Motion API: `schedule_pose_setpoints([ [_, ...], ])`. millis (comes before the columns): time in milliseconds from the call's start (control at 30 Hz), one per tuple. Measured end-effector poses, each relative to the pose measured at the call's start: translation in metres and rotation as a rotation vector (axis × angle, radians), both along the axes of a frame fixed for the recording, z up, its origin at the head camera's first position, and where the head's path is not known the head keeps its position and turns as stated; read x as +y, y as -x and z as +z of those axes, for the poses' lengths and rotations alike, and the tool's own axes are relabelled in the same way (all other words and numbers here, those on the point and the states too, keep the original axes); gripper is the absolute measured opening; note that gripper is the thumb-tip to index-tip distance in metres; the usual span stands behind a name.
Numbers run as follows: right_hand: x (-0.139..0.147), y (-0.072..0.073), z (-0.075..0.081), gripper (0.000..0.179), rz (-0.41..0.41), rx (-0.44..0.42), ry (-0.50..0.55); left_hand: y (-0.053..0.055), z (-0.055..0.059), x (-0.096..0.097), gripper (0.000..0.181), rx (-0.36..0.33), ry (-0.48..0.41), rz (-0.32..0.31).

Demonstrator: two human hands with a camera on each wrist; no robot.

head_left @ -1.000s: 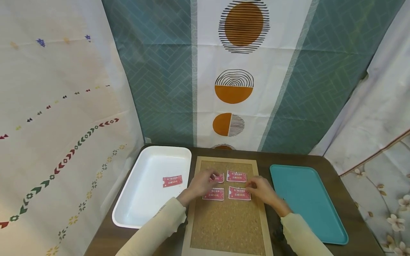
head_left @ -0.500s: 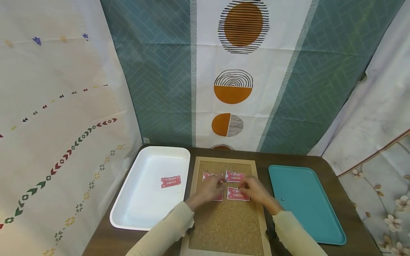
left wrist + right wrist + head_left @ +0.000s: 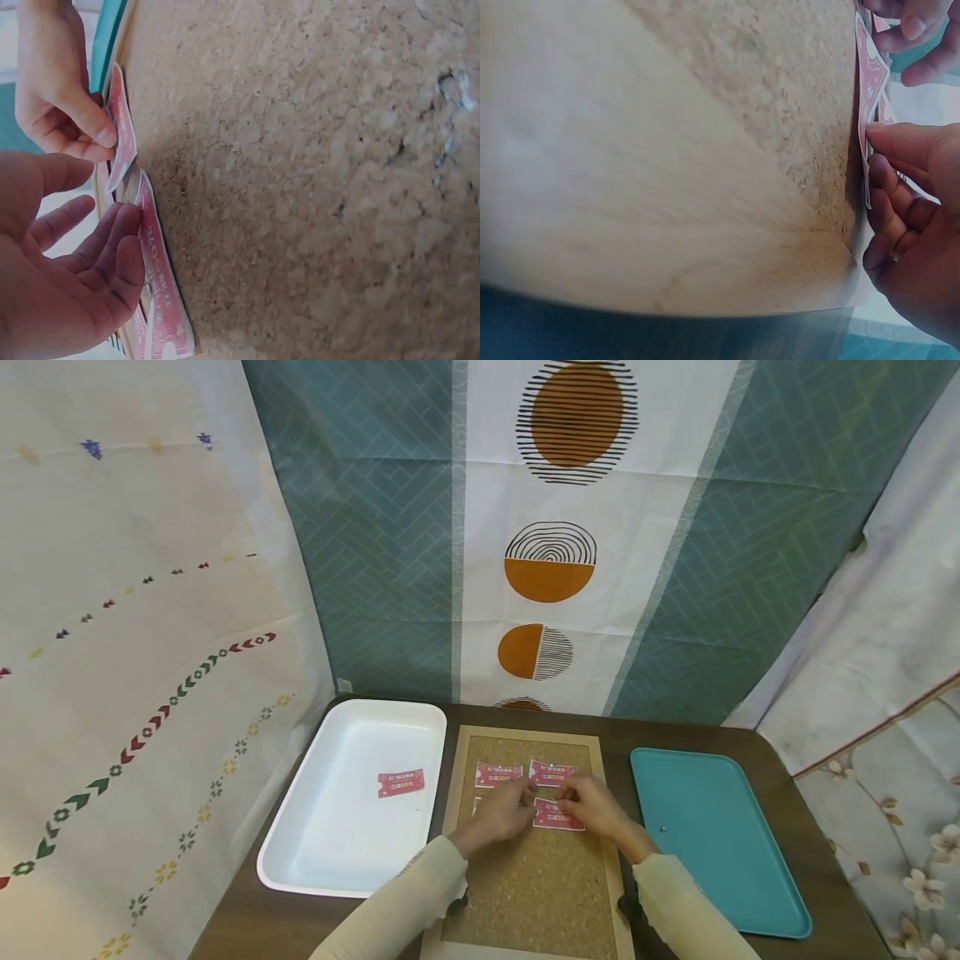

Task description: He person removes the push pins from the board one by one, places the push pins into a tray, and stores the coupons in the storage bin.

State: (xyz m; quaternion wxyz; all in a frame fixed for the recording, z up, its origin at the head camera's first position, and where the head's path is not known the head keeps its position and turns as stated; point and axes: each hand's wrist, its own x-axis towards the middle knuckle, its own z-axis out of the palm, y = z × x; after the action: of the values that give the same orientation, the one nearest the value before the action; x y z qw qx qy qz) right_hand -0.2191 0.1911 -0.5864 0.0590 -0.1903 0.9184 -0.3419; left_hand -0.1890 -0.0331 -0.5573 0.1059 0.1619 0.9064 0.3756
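Observation:
Red paper coupons lie on a wood-framed corkboard (image 3: 525, 893). My right hand (image 3: 596, 806) pinches the upper edge of the lower right coupon (image 3: 551, 818) between thumb and forefinger; whether a pin is between them is hidden. My left hand (image 3: 502, 814) hovers at the lower left coupon (image 3: 161, 292), hiding most of it in the head view. Its thumb stands apart from its loosely bent fingers (image 3: 127, 225), which hold nothing visible. Above them lie the upper left coupon (image 3: 497, 775) and upper right coupon (image 3: 551, 773).
A white tray (image 3: 300, 852) on the left contains one more red coupon (image 3: 401, 782). On the right lies a teal tray (image 3: 738, 860) with a tiny shiny piece (image 3: 663, 829) in it. Patterned curtains (image 3: 375, 568) hang behind the dark table (image 3: 247, 918).
My left hand has moved from the upper left coupon down and right over the lower left one, uncovering the upper coupon. My right hand has shifted slightly left onto the lower right coupon's top edge.

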Motion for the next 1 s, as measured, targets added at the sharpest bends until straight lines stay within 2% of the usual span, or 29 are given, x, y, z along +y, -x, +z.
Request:
schedule_pose_setpoints([
  [167,-0.001,0.000,-0.002,0.007,0.005,0.012,0.020,0.001,-0.003,0.002,0.033,0.000,0.012,0.003],
  [400,-0.003,0.000,0.000,0.010,-0.007,0.010,0.034,0.000,-0.008,0.006,0.032,-0.035,-0.002,0.012],
  [767,-0.005,0.001,0.001,0.011,-0.023,-0.043,0.035,0.002,-0.015,0.012,0.032,-0.005,-0.019,0.001],
  [1000,-0.003,0.002,-0.001,0.010,-0.012,-0.035,0.051,0.003,-0.016,0.013,0.031,0.010,-0.019,0.002],
])
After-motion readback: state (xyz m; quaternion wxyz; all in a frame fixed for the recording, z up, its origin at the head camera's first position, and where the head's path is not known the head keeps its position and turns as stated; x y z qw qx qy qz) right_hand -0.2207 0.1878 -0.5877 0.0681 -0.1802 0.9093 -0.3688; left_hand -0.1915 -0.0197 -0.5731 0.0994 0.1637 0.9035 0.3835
